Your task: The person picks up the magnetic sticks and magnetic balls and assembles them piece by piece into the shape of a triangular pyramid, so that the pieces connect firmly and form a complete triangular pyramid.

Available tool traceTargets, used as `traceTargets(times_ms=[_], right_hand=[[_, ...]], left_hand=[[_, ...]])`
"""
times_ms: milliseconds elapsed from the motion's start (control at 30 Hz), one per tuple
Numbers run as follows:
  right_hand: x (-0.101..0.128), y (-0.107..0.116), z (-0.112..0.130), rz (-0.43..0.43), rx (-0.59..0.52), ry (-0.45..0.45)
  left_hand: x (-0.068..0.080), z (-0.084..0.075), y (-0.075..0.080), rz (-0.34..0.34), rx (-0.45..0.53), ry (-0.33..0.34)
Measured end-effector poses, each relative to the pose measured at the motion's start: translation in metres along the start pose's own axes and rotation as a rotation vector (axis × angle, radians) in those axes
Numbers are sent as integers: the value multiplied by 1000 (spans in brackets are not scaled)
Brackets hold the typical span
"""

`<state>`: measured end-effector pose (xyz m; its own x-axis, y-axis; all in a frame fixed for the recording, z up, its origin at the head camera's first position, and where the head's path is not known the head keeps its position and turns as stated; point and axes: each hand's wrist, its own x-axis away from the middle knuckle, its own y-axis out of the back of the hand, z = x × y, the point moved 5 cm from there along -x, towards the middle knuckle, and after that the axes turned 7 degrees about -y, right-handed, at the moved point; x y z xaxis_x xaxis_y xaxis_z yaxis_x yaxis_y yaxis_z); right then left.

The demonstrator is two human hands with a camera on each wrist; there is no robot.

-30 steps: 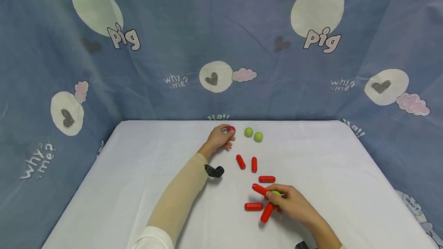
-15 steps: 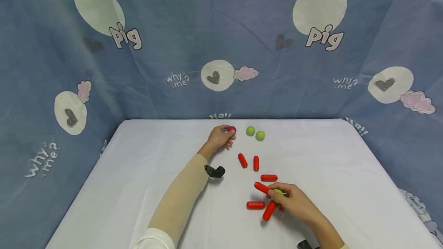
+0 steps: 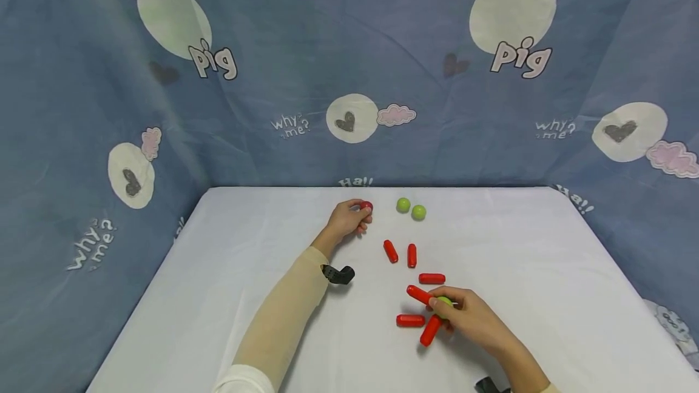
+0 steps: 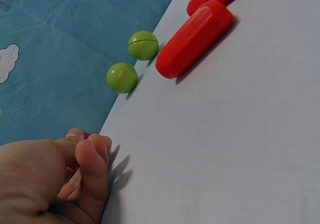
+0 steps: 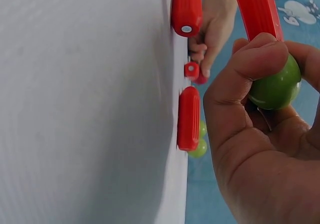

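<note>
At the far side of the table in the head view, my left hand [image 3: 345, 218] pinches a red ball [image 3: 366, 205], mostly hidden by the fingers in the left wrist view. My right hand [image 3: 472, 317], nearer the front, grips a green ball [image 5: 280, 86] between thumb and fingers. Two red rods meet that ball: an upper rod [image 3: 419, 294] pointing back-left and a lower rod [image 3: 431, 330] pointing front-left. Whether the lower rod touches the table is unclear. Two loose green balls, one [image 3: 403, 204] slightly farther back than its neighbour [image 3: 418, 212], lie right of my left hand.
Several loose red rods lie on the white table [image 3: 546, 272]: two standing lengthwise [image 3: 390, 251] [image 3: 412, 256], one crosswise rod [image 3: 432, 278] behind my right hand, another rod [image 3: 410, 320] left of it. A printed blue cloth [image 3: 273, 90] hangs behind the table.
The head view has turned slightly left, shifting the scene rightward. My left hand, with the red ball, has drawn a little left, away from the green balls. The right hand keeps its grip.
</note>
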<state>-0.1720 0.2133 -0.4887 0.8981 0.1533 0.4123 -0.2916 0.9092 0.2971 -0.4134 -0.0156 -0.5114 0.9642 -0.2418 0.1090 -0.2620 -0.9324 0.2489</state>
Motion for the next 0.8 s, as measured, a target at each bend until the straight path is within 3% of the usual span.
traceTargets(times_ms=[300,800], right_hand=[[0,-2,0,8,12,4],[1,-8,1,41,21,29]], left_hand=[[24,9,8,8,9,-29],[80,13,12,36,10,-99]])
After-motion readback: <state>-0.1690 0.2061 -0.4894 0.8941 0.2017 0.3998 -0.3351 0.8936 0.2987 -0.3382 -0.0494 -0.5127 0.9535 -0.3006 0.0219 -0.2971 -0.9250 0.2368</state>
